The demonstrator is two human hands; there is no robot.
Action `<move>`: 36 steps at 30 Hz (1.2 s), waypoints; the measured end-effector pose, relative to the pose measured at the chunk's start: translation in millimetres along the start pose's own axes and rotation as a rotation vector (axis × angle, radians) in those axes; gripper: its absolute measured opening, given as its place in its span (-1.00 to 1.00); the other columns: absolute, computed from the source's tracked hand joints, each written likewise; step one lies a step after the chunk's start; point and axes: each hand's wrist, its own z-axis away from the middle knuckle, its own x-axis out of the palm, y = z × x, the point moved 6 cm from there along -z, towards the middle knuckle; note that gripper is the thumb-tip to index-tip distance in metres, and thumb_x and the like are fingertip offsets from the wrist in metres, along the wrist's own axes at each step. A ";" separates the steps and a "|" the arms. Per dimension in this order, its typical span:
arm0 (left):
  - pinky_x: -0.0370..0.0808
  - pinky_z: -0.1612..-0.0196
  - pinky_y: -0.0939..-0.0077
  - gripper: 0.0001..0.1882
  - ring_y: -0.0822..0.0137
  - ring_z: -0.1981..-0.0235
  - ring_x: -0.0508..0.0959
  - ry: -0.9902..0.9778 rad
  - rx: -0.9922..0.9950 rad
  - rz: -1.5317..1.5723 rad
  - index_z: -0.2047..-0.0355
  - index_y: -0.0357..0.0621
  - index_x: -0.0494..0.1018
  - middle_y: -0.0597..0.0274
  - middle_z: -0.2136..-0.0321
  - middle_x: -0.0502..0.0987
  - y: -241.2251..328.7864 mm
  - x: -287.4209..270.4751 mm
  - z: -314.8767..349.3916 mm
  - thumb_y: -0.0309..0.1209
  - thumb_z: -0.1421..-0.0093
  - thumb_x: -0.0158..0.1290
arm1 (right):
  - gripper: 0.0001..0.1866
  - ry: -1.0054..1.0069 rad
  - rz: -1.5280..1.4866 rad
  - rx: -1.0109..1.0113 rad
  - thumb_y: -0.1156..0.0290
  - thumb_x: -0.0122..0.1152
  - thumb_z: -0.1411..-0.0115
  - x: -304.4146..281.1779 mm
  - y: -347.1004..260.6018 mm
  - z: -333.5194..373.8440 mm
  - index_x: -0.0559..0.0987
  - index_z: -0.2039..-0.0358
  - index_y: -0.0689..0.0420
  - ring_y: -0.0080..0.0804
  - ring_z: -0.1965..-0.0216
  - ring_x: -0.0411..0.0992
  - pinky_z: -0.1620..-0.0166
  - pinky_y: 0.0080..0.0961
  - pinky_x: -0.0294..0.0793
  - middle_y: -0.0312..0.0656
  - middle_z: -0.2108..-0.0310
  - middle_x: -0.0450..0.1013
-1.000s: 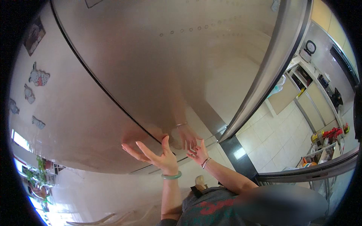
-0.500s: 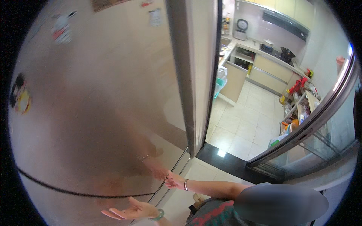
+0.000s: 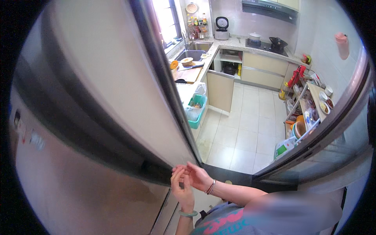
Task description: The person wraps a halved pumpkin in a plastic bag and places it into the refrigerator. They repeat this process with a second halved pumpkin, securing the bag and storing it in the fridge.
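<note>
In front of my body, my left hand (image 3: 182, 188), with a green bangle at its wrist, is raised with loosely bent fingers. My right hand (image 3: 200, 179), wearing a bracelet, reaches across beside it with its fingers stretched out. The fingertips of both hands overlap or nearly touch. I see no object in either hand. Just beyond them is the lower end of a cream door-side panel (image 3: 117, 74). A brownish, glossy refrigerator door (image 3: 98, 199) is at the lower left.
Past the doorway, a tiled kitchen floor (image 3: 225, 133) leads to an open cabinet door (image 3: 220, 91). A teal bin (image 3: 198, 120) hangs by the left counter. On the right are a loaded shelf rack (image 3: 305, 105) and a curved glass door edge (image 3: 313, 145).
The view has turned toward the kitchen. My right hand has left the refrigerator's edge, and my left hand has risen from its spread, palm-up pose to meet it.
</note>
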 end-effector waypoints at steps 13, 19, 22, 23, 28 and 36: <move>0.35 -0.11 0.39 -0.84 0.28 0.00 0.46 -0.284 -0.162 0.342 0.17 -0.27 0.48 0.11 0.09 0.52 -19.7 258.1 -88.2 -0.49 -0.27 0.00 | -0.45 0.150 0.100 -0.323 0.08 -0.37 -0.42 -40.7 -285.2 21.3 0.36 -0.12 0.26 -0.30 -0.10 0.38 -0.14 -0.34 0.37 -0.06 -0.10 0.38; 0.39 -0.05 0.53 -0.83 0.41 0.06 0.48 -0.343 -0.300 0.445 0.15 -0.28 0.47 0.17 0.12 0.53 -53.8 353.3 -146.9 -0.49 -0.29 -0.01 | -0.49 0.156 0.080 -0.366 0.13 -0.34 -0.42 -78.6 -376.6 -19.0 0.36 -0.11 0.27 -0.28 -0.13 0.35 -0.19 -0.33 0.33 -0.03 -0.10 0.38; 0.40 0.00 0.60 -0.82 0.47 0.10 0.48 -0.386 -0.283 0.460 0.13 -0.30 0.46 0.19 0.13 0.53 -71.0 405.4 -187.0 -0.50 -0.30 -0.03 | -0.51 0.193 0.125 -0.353 0.15 -0.31 -0.42 -92.1 -431.1 -46.7 0.37 -0.10 0.28 -0.29 -0.11 0.37 -0.17 -0.35 0.35 -0.02 -0.10 0.38; 0.40 0.02 0.62 -0.82 0.49 0.13 0.48 -0.430 -0.312 0.459 0.13 -0.30 0.46 0.21 0.15 0.53 -77.7 423.3 -199.9 -0.50 -0.30 -0.03 | -0.52 0.211 0.152 -0.339 0.16 -0.30 -0.42 -99.7 -451.7 -55.2 0.37 -0.10 0.28 -0.30 -0.10 0.38 -0.16 -0.36 0.36 -0.02 -0.09 0.38; 0.43 0.18 0.68 -0.83 0.57 0.25 0.49 -0.582 -0.442 0.539 0.17 -0.27 0.50 0.29 0.28 0.56 -100.3 513.6 -263.2 -0.47 -0.29 -0.01 | -0.57 0.291 0.208 -0.382 0.21 -0.21 -0.40 -126.8 -552.7 -82.8 0.39 -0.07 0.28 -0.32 -0.05 0.41 -0.12 -0.38 0.41 -0.02 -0.07 0.40; 0.40 0.08 0.63 -0.78 0.51 0.20 0.50 -0.628 -0.464 0.571 0.20 -0.28 0.52 0.27 0.25 0.57 -132.5 613.3 -330.9 -0.39 -0.34 -0.06 | -0.61 0.404 0.253 -0.397 0.22 -0.12 -0.38 -153.3 -656.3 -136.7 0.40 -0.05 0.24 -0.34 -0.02 0.43 -0.08 -0.37 0.45 -0.06 -0.04 0.42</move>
